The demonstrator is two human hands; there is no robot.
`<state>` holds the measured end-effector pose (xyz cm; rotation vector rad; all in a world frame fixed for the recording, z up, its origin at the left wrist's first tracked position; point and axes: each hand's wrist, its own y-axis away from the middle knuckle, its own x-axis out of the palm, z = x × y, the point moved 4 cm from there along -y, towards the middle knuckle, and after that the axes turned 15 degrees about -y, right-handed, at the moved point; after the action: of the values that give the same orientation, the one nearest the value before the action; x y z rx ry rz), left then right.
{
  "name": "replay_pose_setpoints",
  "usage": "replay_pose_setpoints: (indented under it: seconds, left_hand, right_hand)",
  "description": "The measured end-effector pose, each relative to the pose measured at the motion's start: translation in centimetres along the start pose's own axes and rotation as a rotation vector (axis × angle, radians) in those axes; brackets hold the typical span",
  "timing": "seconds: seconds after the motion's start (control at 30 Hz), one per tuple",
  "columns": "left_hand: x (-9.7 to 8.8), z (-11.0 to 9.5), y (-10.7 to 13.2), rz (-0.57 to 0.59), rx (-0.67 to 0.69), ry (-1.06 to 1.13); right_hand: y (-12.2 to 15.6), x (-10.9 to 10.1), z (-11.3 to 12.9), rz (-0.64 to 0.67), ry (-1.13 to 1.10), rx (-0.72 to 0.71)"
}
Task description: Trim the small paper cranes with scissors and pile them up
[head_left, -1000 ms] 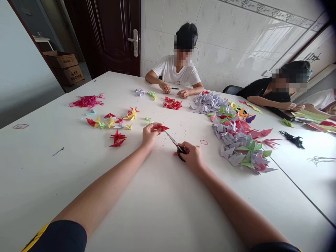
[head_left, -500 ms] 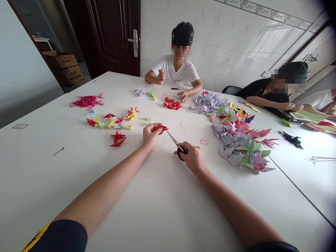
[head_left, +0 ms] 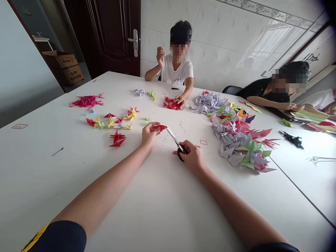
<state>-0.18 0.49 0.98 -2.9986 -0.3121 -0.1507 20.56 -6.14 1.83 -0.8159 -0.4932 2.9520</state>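
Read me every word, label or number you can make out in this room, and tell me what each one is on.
Nothing can be read: the two stacked cardboard boxes carry dark printing, and the white wall panel shows dark brush-like strokes, but both are too small and blurred to read.

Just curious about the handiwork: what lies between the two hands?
Scissors, held in the right hand, point at red folded paper in the left hand; head view.

Craft workroom, workshop-style: long white worktop [head_left: 52,182] heaped with origami paper cranes [head_left: 236,143], seated people [head_left: 175,73] around it, white-tiled wall [head_left: 225,45], dark door [head_left: 110,35], stacked cardboard cartons [head_left: 63,66].
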Motion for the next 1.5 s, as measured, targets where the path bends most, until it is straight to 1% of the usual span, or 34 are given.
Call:
replay_pose_setpoints:
  seconds: [0.2, 0.33, 0.97, 1.5]
  left_hand:
    - [0.11, -0.07, -0.06, 0.013, 0.001, 0.008]
    - [0.14, -0.36, 0.09, 0.017, -0.005, 0.002]
    - [0.27, -0.66, 0.37, 0.013, -0.022, -0.017]
    - [0.25, -0.65, 0.42, 0.015, -0.038, -0.028]
  right_hand:
    - [0.05, 0.18, -0.08, 0.05, -0.035, 0.062]
    - [0.18, 0.36, -0.19, 0.074, -0.073, 0.077]
    - [0.2, 0.58, -0.64, 0.082, -0.187, 0.098]
    - [0.12, 0.52, -0.41, 0.088, -0.157, 0.093]
